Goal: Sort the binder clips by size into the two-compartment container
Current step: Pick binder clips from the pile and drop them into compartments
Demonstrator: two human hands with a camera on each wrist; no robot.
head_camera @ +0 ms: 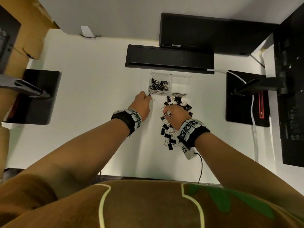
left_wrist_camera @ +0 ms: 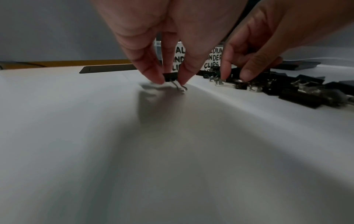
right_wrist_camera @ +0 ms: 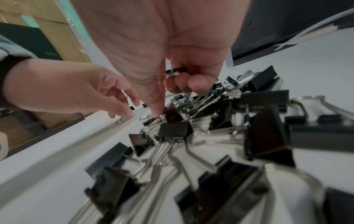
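Left hand (head_camera: 142, 106) pinches small binder clip (left_wrist_camera: 171, 77) beside container (head_camera: 170, 84).

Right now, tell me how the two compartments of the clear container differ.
The small compartment holds a heap of black clips; the medium compartment looks empty. The small compartment lies on the left, nearest the left hand; the medium compartment lies nearest the loose pile. Both are clear, with handwritten front labels.

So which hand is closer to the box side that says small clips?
The left hand. It pinches a small clip just in front of the small compartment. The right hand sits nearer the person, over the clip pile.
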